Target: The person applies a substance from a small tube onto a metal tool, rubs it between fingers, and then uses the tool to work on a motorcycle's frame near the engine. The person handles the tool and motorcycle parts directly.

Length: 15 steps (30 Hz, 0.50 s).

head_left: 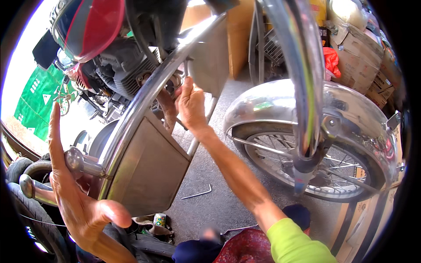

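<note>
A curved chrome bar with a grey metal panel (147, 162) hangs beside a motorcycle engine (125, 72). My right hand (191, 105) reaches behind the bar, fingers closed near a rusty brown pipe (166, 111). A thin metal rod shows above its thumb; what the fingers hold is hidden. My left hand (79, 197) is at the bar's lower left end, by a round-tipped metal stub (78, 160). Its index finger points up and its thumb stretches out, while other fingers are partly hidden. An L-shaped hex key (196, 193) lies on the grey floor below the panel.
At right stands a spoked wheel (280, 153) under a shiny metal fender (267, 105). A thick chrome tube (302, 87) crosses in front of it. Cardboard boxes (357, 57) are stacked behind. Black tires (39, 223) lie at lower left, near a small can (159, 219).
</note>
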{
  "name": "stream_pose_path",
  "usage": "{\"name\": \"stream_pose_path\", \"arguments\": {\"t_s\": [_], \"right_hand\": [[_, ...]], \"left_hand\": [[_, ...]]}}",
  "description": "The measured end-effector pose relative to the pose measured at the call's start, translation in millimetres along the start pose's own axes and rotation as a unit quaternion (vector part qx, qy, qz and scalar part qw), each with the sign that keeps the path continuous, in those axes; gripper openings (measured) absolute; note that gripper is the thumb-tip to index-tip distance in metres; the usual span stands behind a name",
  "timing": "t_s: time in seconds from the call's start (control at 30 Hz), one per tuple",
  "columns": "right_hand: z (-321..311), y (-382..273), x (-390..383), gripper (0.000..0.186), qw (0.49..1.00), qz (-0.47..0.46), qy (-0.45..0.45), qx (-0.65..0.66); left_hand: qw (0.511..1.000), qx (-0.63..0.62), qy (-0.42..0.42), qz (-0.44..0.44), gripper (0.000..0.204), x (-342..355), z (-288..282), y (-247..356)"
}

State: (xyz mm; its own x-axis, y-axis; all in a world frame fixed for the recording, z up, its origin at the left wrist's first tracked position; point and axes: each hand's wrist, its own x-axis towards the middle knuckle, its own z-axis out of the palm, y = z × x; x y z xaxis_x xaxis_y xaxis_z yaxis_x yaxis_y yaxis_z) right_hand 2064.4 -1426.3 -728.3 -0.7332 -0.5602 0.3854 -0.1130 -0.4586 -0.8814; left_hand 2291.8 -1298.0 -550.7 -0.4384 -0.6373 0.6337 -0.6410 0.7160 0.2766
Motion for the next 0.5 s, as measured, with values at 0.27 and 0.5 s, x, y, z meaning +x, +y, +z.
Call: {"name": "stream_pose_path", "arguments": {"t_s": [0.27,0.5], "right_hand": [[-11.6,-10.4,-7.3,0.052,0.991,-0.046,0.029,-0.121],[0.9,-12.8,-24.3,0.019,0.931,-0.065,0.141,-0.329]], "left_hand": [[0.986,-0.151,-0.026,-0.063,0.135,1.5,7.0,-9.2],[0.999,-0.001,-0.008,-0.044,0.123,-14.4,10.7,-0.3]]}}
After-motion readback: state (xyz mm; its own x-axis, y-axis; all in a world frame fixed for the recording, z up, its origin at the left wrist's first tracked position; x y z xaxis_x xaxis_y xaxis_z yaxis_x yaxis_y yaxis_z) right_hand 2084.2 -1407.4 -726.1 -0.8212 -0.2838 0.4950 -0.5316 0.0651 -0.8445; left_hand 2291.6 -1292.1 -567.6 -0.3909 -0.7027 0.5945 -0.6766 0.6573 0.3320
